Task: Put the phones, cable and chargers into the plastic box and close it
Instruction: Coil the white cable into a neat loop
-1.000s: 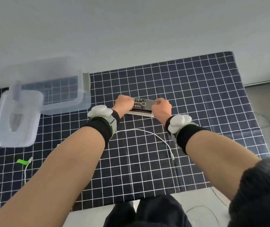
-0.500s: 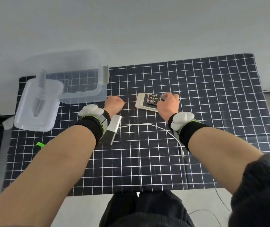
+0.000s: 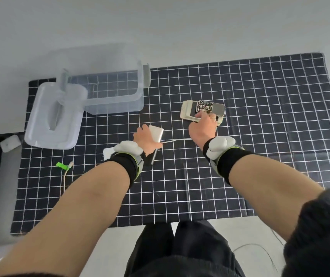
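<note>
A clear plastic box [image 3: 112,108] stands open at the back left of the checked cloth, its lid [image 3: 40,124] lying against its left side. A stack of phones [image 3: 188,112], with a black keypad phone [image 3: 210,107] on top, lies right of centre. My right hand [image 3: 202,130] pinches the stack's near edge. My left hand [image 3: 145,137] is closed around a silver power bank [image 3: 157,132], tilted under the palm. A white cable [image 3: 177,139] runs from it toward my right wrist. A white charger [image 3: 107,153] peeks out behind my left wrist.
A thin cable with a green tie [image 3: 63,166] lies on the cloth at the near left. A small white adapter [image 3: 10,143] sits off the cloth's left edge. The black checked cloth [image 3: 260,136] stretches right and toward me.
My left hand has let go of the phone stack, moved left and toward me, and closed on the silver power bank. My right hand stays on the stack.
</note>
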